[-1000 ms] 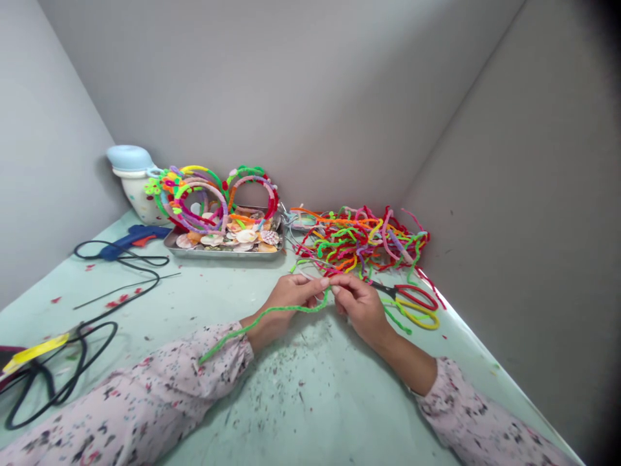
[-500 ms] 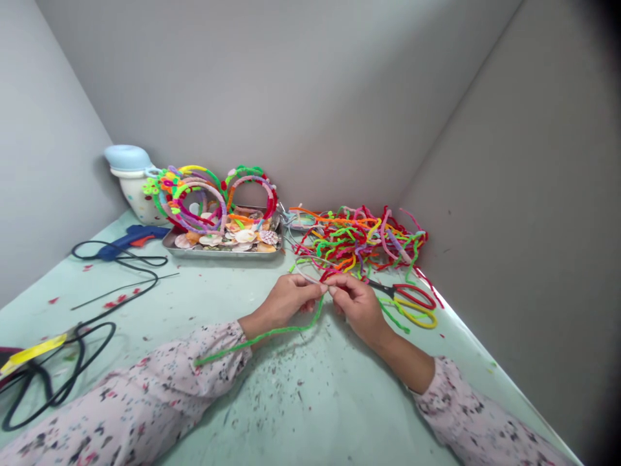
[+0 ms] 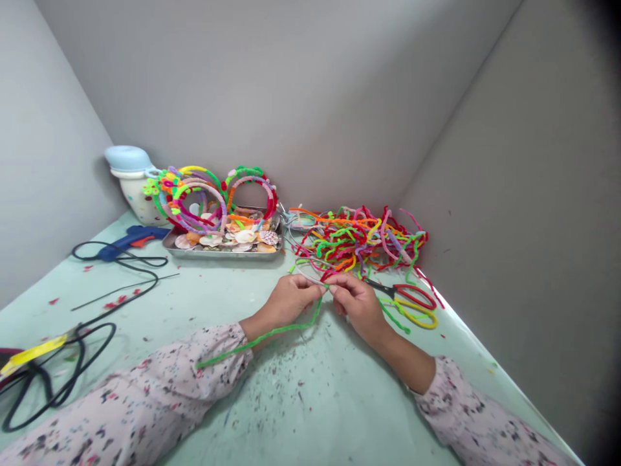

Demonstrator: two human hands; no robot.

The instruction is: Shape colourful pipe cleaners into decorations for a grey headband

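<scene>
In the middle of the table my left hand [image 3: 286, 301] pinches a thin whitish headband [image 3: 308, 277], its loop reaching away from me. A green pipe cleaner [image 3: 286, 329] runs from the fingertips back over my left wrist onto the sleeve. My right hand [image 3: 356, 301] is closed, thumb and forefinger pinching the green pipe cleaner against the band's end. The fingertips of both hands nearly touch, and they partly hide the join. Just beyond my right hand lie scissors [image 3: 414, 304] with one red and one yellow handle.
A pile of coloured pipe cleaners [image 3: 359, 236] lies behind my hands. Wrapped headbands [image 3: 198, 200] rest on a metal tray [image 3: 228, 255] of shells. At left are a blue glue gun [image 3: 130, 241], black cords [image 3: 155, 278] and a white container with a blue lid [image 3: 136, 184]. Walls enclose the table.
A bit of green now shows between the fingertips at the band's end. The pipe cleaner's tail has shifted very slightly; otherwise both hands hold nearly the same place.
</scene>
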